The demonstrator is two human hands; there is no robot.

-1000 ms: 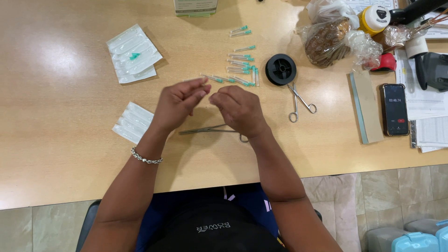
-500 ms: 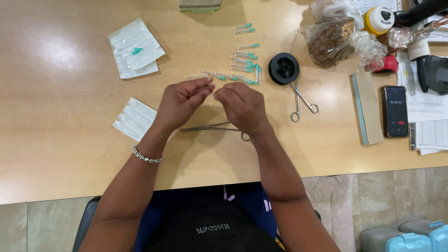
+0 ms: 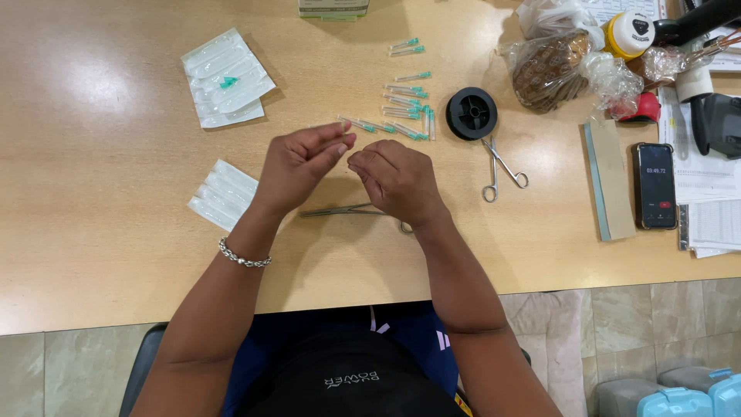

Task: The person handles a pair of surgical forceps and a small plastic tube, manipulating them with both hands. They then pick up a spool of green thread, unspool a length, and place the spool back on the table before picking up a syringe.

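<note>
Both hands are held together above a wooden table among capped needles.

The left hand (image 3: 297,162) and the right hand (image 3: 397,179) are raised just apart over the table (image 3: 100,232), fingertips pinched towards each other; whether anything is gripped between them cannot be told. Forceps (image 3: 347,210) lie on the table beneath the hands. Just beyond them a row of green-capped needles (image 3: 405,108) is laid out. To the right a black spool (image 3: 472,113) and scissors (image 3: 500,166) are seen; blister packs (image 3: 224,193) lie to the left.
</note>
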